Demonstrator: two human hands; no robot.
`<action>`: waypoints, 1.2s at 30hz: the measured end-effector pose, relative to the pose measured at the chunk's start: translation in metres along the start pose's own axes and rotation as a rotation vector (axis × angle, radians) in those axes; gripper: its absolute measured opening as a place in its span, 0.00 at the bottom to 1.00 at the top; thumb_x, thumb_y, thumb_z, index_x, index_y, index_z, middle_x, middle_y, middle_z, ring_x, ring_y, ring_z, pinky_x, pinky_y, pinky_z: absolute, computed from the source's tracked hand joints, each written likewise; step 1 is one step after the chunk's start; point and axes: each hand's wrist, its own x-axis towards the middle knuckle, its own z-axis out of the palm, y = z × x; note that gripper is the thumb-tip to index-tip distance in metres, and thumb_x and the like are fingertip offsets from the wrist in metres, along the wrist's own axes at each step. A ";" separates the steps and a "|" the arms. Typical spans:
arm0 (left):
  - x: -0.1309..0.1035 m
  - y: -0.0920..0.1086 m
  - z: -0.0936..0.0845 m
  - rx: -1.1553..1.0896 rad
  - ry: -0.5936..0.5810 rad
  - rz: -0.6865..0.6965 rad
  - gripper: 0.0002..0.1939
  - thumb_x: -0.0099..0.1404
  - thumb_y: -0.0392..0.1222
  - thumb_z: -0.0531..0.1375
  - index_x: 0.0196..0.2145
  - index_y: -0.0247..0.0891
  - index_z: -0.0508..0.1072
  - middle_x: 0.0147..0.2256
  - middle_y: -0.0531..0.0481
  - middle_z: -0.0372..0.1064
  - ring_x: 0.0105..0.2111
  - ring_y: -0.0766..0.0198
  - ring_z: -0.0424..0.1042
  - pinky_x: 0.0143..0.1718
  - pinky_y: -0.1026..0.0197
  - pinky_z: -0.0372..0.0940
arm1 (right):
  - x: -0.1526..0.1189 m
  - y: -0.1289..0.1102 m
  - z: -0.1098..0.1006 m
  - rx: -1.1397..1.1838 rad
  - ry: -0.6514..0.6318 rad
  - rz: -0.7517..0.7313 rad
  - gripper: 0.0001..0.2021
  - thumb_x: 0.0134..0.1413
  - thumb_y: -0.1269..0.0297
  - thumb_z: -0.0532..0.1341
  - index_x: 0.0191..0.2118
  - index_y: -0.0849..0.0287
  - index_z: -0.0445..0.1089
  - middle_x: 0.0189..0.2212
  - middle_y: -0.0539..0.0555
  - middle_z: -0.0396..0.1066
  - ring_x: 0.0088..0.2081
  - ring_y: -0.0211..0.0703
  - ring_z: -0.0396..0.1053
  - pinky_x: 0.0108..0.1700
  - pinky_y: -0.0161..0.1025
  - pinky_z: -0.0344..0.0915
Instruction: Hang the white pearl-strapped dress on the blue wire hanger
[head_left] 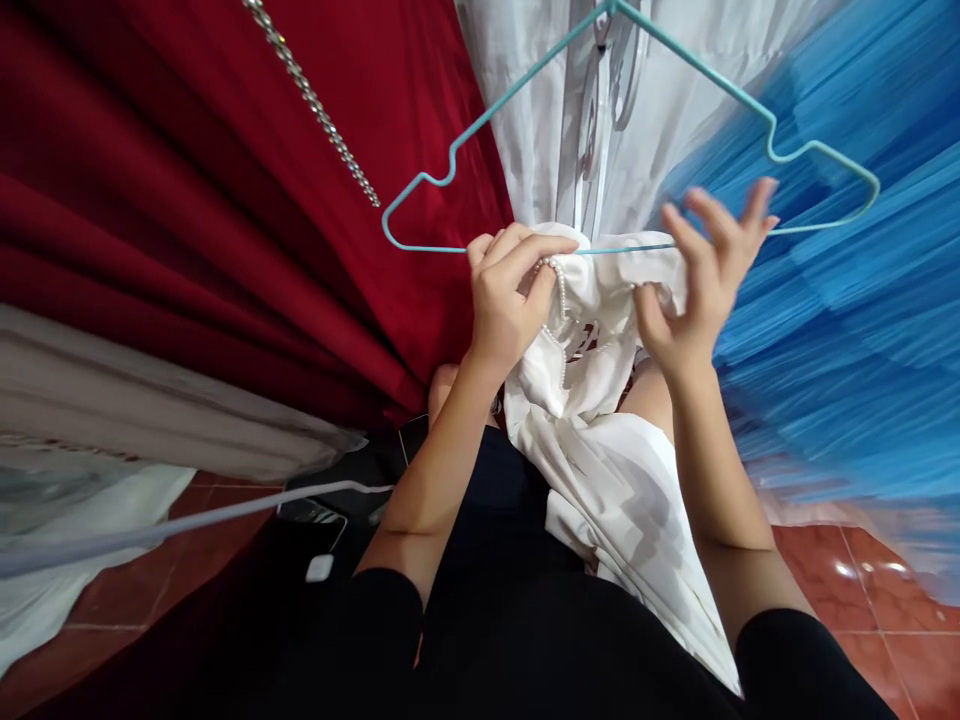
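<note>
A white dress point(622, 470) with pearl-beaded trim lies over my lap, its upper part gathered at the bottom bar of a light-blue hanger point(541, 62). My left hand point(514, 295) is closed on the dress's beaded edge, the index finger lying along the bar. My right hand point(701, 275) has its fingers spread and raised near the bar's right side. Its thumb touches the white cloth by the trim; the fingers look slightly blurred. Some of the cloth behind both hands is hidden.
Red fabric point(225, 200) with a rhinestone strip point(322, 110) hangs at left, blue tulle point(847, 280) at right. White cloth point(517, 110) and a white metal stand point(596, 140) are ahead. A pale rod point(225, 515) crosses lower left above red floor tiles point(112, 590).
</note>
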 end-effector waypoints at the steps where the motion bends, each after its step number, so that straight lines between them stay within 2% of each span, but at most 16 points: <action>1: -0.002 0.001 -0.002 -0.012 0.008 -0.003 0.11 0.75 0.34 0.55 0.47 0.44 0.76 0.44 0.49 0.77 0.48 0.55 0.75 0.63 0.43 0.61 | 0.005 -0.003 0.002 0.032 -0.120 0.015 0.19 0.65 0.57 0.57 0.60 0.43 0.69 0.55 0.56 0.71 0.68 0.59 0.60 0.73 0.69 0.44; 2: -0.005 0.001 -0.004 -0.039 0.021 -0.015 0.11 0.76 0.36 0.54 0.49 0.45 0.74 0.46 0.48 0.77 0.49 0.55 0.76 0.62 0.45 0.62 | 0.007 -0.004 0.003 0.059 -0.205 0.032 0.17 0.66 0.58 0.56 0.57 0.43 0.70 0.51 0.55 0.73 0.64 0.57 0.64 0.73 0.69 0.45; 4: -0.012 -0.004 -0.008 -0.156 0.086 -0.051 0.12 0.77 0.40 0.54 0.54 0.45 0.71 0.46 0.47 0.76 0.48 0.56 0.77 0.58 0.48 0.67 | 0.007 -0.001 0.007 0.069 -0.267 0.087 0.14 0.66 0.62 0.53 0.52 0.46 0.72 0.44 0.53 0.73 0.55 0.52 0.69 0.70 0.68 0.52; 6: -0.023 -0.016 -0.015 -0.348 0.235 -0.069 0.12 0.75 0.44 0.57 0.54 0.44 0.71 0.44 0.48 0.75 0.45 0.58 0.78 0.49 0.54 0.70 | 0.002 0.003 0.011 0.032 -0.230 0.132 0.14 0.66 0.63 0.52 0.49 0.49 0.73 0.42 0.53 0.72 0.51 0.50 0.69 0.65 0.64 0.59; 8: -0.036 -0.036 -0.024 -0.502 0.357 -0.086 0.10 0.70 0.45 0.63 0.46 0.40 0.76 0.38 0.49 0.74 0.38 0.62 0.76 0.40 0.61 0.69 | -0.001 0.005 0.015 0.011 -0.185 0.119 0.14 0.67 0.64 0.51 0.47 0.51 0.74 0.40 0.53 0.72 0.48 0.48 0.69 0.62 0.61 0.61; 12: -0.054 -0.085 -0.050 -0.453 0.348 -0.273 0.04 0.58 0.37 0.67 0.31 0.35 0.75 0.26 0.55 0.67 0.25 0.71 0.66 0.25 0.66 0.58 | -0.002 0.005 0.017 0.019 -0.114 0.043 0.13 0.67 0.64 0.52 0.46 0.51 0.74 0.38 0.52 0.72 0.44 0.47 0.69 0.58 0.61 0.62; 14: -0.048 -0.105 -0.063 -0.385 0.433 -0.321 0.06 0.54 0.29 0.64 0.30 0.35 0.71 0.25 0.58 0.65 0.22 0.74 0.63 0.23 0.68 0.55 | 0.000 0.004 0.015 0.008 -0.093 0.013 0.13 0.66 0.65 0.53 0.46 0.50 0.75 0.39 0.51 0.73 0.43 0.47 0.69 0.57 0.60 0.62; 16: -0.031 -0.115 -0.077 -0.333 0.558 -0.284 0.10 0.51 0.22 0.59 0.29 0.35 0.70 0.26 0.58 0.65 0.22 0.76 0.62 0.24 0.70 0.56 | 0.002 0.004 0.013 -0.004 -0.072 -0.013 0.14 0.66 0.66 0.53 0.47 0.48 0.75 0.38 0.51 0.74 0.43 0.45 0.70 0.58 0.59 0.62; 19: 0.009 -0.109 -0.095 -0.210 0.678 -0.196 0.16 0.49 0.15 0.53 0.30 0.32 0.69 0.29 0.58 0.66 0.25 0.77 0.62 0.27 0.72 0.59 | 0.003 0.003 0.009 -0.007 -0.031 -0.043 0.14 0.66 0.67 0.53 0.47 0.47 0.75 0.37 0.50 0.74 0.43 0.44 0.70 0.58 0.57 0.62; 21: 0.036 -0.095 -0.103 -0.129 0.630 -0.162 0.16 0.52 0.14 0.52 0.32 0.29 0.69 0.32 0.57 0.66 0.26 0.79 0.60 0.28 0.74 0.56 | 0.002 0.001 0.008 0.001 -0.024 -0.053 0.14 0.65 0.67 0.53 0.46 0.48 0.75 0.37 0.49 0.75 0.42 0.44 0.71 0.56 0.58 0.63; 23: 0.057 -0.082 -0.105 -0.091 0.499 -0.037 0.15 0.54 0.15 0.56 0.34 0.29 0.70 0.34 0.57 0.67 0.23 0.81 0.58 0.24 0.74 0.51 | 0.000 -0.002 0.009 0.015 -0.043 -0.041 0.14 0.66 0.67 0.53 0.46 0.49 0.75 0.38 0.49 0.75 0.42 0.44 0.72 0.56 0.59 0.63; 26: 0.076 -0.074 -0.094 -0.053 0.306 0.254 0.18 0.53 0.16 0.63 0.37 0.33 0.72 0.36 0.59 0.70 0.20 0.82 0.55 0.18 0.69 0.42 | -0.003 -0.004 0.013 0.037 -0.079 0.012 0.14 0.67 0.66 0.52 0.47 0.48 0.75 0.39 0.49 0.73 0.45 0.46 0.72 0.60 0.62 0.61; 28: 0.080 -0.077 -0.082 -0.022 0.296 0.325 0.19 0.55 0.16 0.63 0.39 0.35 0.72 0.35 0.61 0.69 0.20 0.82 0.55 0.18 0.67 0.42 | -0.004 -0.003 0.016 0.054 -0.077 0.026 0.14 0.68 0.66 0.52 0.48 0.47 0.74 0.39 0.49 0.72 0.47 0.47 0.72 0.62 0.64 0.59; 30: 0.079 -0.079 -0.070 -0.018 0.367 0.314 0.18 0.56 0.18 0.65 0.39 0.36 0.72 0.34 0.62 0.69 0.20 0.82 0.56 0.18 0.67 0.44 | -0.004 -0.001 0.018 0.063 -0.063 0.021 0.14 0.68 0.65 0.52 0.48 0.47 0.74 0.39 0.49 0.72 0.47 0.47 0.71 0.62 0.65 0.59; 33: 0.068 -0.067 -0.061 -0.122 0.355 0.297 0.17 0.61 0.37 0.73 0.45 0.40 0.73 0.37 0.58 0.69 0.26 0.77 0.63 0.19 0.70 0.52 | -0.004 0.003 0.019 0.060 -0.046 0.008 0.14 0.69 0.64 0.52 0.47 0.47 0.75 0.38 0.49 0.73 0.45 0.47 0.71 0.60 0.64 0.60; 36: 0.048 -0.031 -0.058 -0.276 0.170 0.297 0.21 0.72 0.59 0.63 0.52 0.42 0.72 0.43 0.50 0.70 0.40 0.64 0.73 0.37 0.63 0.71 | -0.003 0.003 0.017 0.028 -0.062 0.012 0.14 0.69 0.63 0.51 0.47 0.47 0.75 0.39 0.50 0.73 0.44 0.47 0.70 0.58 0.62 0.61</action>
